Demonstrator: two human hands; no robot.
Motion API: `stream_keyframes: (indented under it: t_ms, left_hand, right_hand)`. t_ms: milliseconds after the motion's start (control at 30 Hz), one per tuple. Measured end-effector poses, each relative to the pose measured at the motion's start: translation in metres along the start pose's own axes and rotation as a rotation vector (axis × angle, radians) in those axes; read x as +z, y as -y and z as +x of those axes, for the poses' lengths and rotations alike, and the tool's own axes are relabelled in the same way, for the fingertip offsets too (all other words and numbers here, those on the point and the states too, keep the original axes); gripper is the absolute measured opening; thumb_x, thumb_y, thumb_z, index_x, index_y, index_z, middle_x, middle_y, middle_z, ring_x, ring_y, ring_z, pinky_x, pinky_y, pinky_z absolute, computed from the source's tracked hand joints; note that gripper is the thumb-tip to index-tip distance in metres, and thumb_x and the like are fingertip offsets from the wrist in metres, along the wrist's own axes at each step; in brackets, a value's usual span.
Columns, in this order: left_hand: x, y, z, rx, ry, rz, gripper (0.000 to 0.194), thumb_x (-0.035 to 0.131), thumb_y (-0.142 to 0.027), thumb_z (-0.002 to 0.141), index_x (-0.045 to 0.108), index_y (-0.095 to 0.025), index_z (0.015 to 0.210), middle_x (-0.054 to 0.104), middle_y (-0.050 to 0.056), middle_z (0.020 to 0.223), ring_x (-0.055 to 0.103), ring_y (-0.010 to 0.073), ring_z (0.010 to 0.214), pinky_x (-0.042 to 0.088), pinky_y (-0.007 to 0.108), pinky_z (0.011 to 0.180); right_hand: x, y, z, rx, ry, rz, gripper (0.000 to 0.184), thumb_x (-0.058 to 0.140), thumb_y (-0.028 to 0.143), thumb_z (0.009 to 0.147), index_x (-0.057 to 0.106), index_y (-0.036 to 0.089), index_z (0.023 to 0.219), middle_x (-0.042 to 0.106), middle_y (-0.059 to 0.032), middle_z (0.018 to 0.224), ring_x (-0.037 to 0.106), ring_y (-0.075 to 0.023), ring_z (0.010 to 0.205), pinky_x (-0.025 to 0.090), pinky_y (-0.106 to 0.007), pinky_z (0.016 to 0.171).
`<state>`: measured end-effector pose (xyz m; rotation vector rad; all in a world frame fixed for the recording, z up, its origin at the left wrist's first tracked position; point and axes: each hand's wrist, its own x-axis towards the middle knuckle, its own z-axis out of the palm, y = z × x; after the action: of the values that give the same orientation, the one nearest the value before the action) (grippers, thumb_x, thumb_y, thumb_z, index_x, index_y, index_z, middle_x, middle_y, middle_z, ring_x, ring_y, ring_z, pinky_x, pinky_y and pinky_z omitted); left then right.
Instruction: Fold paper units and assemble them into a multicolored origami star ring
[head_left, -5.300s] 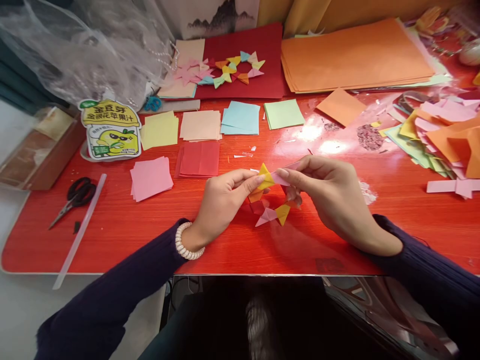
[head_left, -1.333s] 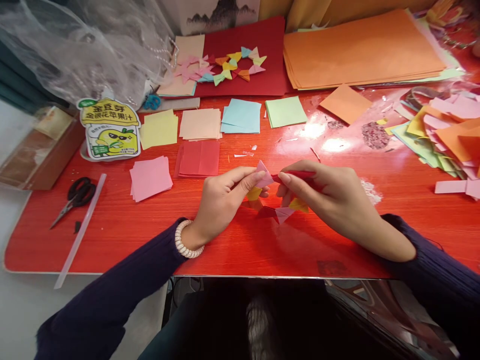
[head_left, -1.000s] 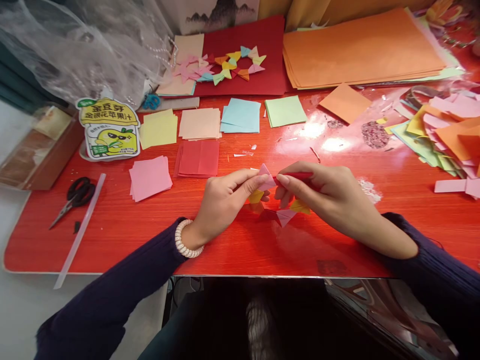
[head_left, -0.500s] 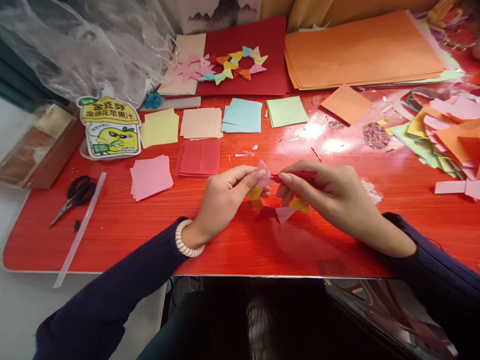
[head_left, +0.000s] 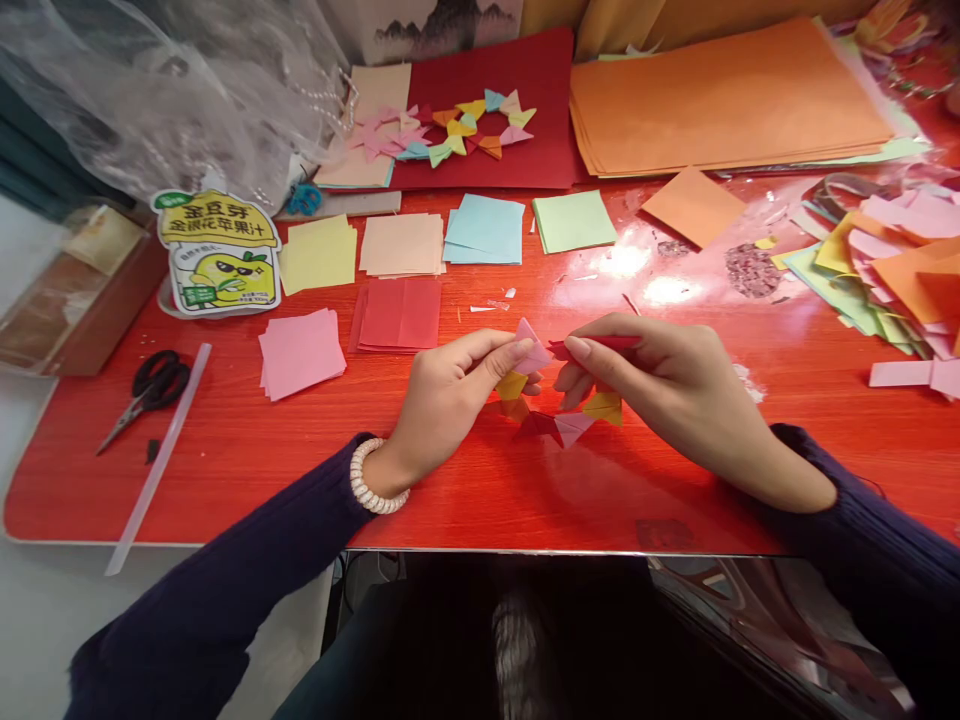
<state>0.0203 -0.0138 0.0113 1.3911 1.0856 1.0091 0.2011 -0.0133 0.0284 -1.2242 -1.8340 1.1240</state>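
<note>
— What do your hands hold, and how many pieces show?
— Your left hand pinches the pink end of a paper chain between thumb and fingers. I count six folded, pointed pieces: pink, yellow, orange, dark red, pink, yellow. Your right hand grips one folded red piece, its tip just beside that pink end; whether they touch, I can't tell.
— And where does the chain sit?
— It curves below your fingers, over the near middle of the glossy red table. Whether it rests on the wood-grained top, I can't tell.
— How many square stacks lie beyond your hands?
— Six: a yellow stack, a peach stack, a blue stack, a green stack, a red stack and a pink stack. An orange square lies turned cornerwise to the right of them.
— Anything already joined up?
— Two spiky rings, a pink ring and a multicoloured ring, at the back, partly over a large red sheet.
— What else crowds you?
— One pair of black-handled scissors and one translucent plastic strip on your left; a loose heap of paper scraps at far right; tiny paper bits just beyond your hands.
</note>
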Motion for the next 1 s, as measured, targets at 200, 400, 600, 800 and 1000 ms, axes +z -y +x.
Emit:
stream_keyframes:
  t_ms: [200, 400, 600, 800, 1000]
  left_hand:
    - [-0.0002, 0.0001, -0.0003, 0.011, -0.022, -0.003, 0.021, 0.055, -0.034, 0.084, 0.066, -0.017, 0.086, 0.067, 0.002, 0.072, 0.065, 0.0109, 0.062, 0.053, 0.021, 0.064]
    - [-0.0006, 0.0007, 0.0002, 0.013, -0.019, 0.006, 0.023, 0.054, -0.034, 0.085, 0.067, -0.016, 0.089, 0.067, 0.001, 0.067, 0.066, 0.0118, 0.066, 0.054, 0.022, 0.067]
    - [-0.0003, 0.0011, -0.0004, 0.007, -0.021, 0.011, 0.022, 0.055, -0.034, 0.084, 0.067, -0.017, 0.089, 0.068, 0.002, 0.074, 0.066, 0.0119, 0.067, 0.054, 0.022, 0.066]
    - [-0.0006, 0.0013, -0.0005, 0.003, -0.012, 0.027, 0.023, 0.055, -0.037, 0.084, 0.067, -0.018, 0.089, 0.068, 0.002, 0.075, 0.065, 0.0115, 0.064, 0.054, 0.022, 0.065]
    - [-0.0005, 0.0012, -0.0011, 0.006, 0.004, 0.031, 0.022, 0.054, -0.035, 0.085, 0.066, -0.018, 0.088, 0.068, 0.001, 0.074, 0.063, 0.0105, 0.058, 0.053, 0.024, 0.066]
  right_hand:
    - [-0.0003, 0.0007, -0.0006, -0.012, -0.006, -0.025, 0.02, 0.053, 0.032, 0.089, 0.061, 0.015, 0.084, 0.066, -0.0023, 0.069, 0.063, -0.0118, 0.06, 0.049, -0.022, 0.057]
    - [0.0007, 0.0016, -0.0003, -0.03, -0.014, -0.086, 0.021, 0.051, 0.031, 0.09, 0.061, 0.014, 0.083, 0.066, -0.0022, 0.067, 0.063, -0.012, 0.059, 0.049, -0.023, 0.056]
    - [0.0007, 0.0015, -0.0001, -0.059, 0.003, -0.111, 0.021, 0.05, 0.032, 0.091, 0.061, 0.015, 0.086, 0.066, -0.0022, 0.067, 0.063, -0.0123, 0.06, 0.049, -0.024, 0.058]
    - [0.0003, -0.0003, -0.0002, -0.063, 0.01, -0.106, 0.02, 0.05, 0.032, 0.091, 0.061, 0.015, 0.087, 0.066, -0.0026, 0.068, 0.063, -0.0123, 0.06, 0.048, -0.024, 0.058]
    - [0.0011, -0.0024, -0.0004, -0.087, 0.003, -0.117, 0.019, 0.05, 0.03, 0.09, 0.06, 0.015, 0.087, 0.066, -0.0028, 0.071, 0.063, -0.0122, 0.062, 0.049, -0.023, 0.059]
